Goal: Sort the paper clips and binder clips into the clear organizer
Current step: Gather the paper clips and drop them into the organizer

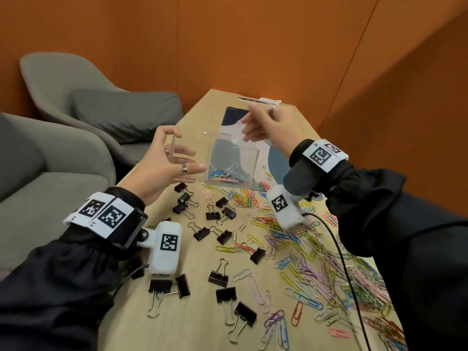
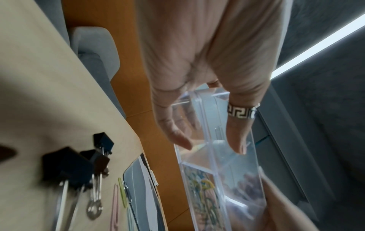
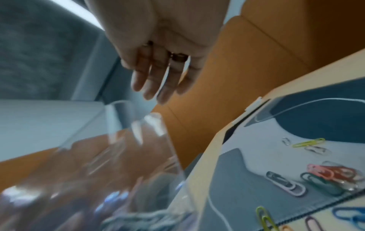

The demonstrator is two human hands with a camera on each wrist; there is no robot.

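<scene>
Above the middle of the desk (image 1: pixel 177 333), the clear organizer (image 1: pixel 228 158) is held off the surface and tilted. The left hand (image 1: pixel 162 158) grips its left end, thumb on the upper edge and fingers curled round the wall; the left wrist view shows those fingers (image 2: pixel 237 140) lying against the transparent dividers, a patterned ring (image 2: pixel 242 112) on one of them. The right hand (image 1: pixel 273 125) is at the far right side of the organizer with its fingers loosely spread and relaxed; the right wrist view shows the fingertips (image 3: pixel 150 90) just above the organizer's rim, and I cannot tell whether they touch it. A small heap of coloured paper clips (image 1: pixel 225 176) lies in the organizer's right compartment, while the compartment by the left hand looks bare.

On the desk below, black binder clips (image 1: pixel 202 233) are scattered across the left and near part, and a dense spread of coloured paper clips (image 1: pixel 316 262) covers the right side. A blue and grey mat (image 1: pixel 276 160) lies beyond the organizer with a few paper clips on it. A black cable (image 1: pixel 347 274) runs across the clips on the right. Grey armchairs (image 1: pixel 76 92) stand to the left of the desk against an orange wall (image 1: pixel 253 41).
</scene>
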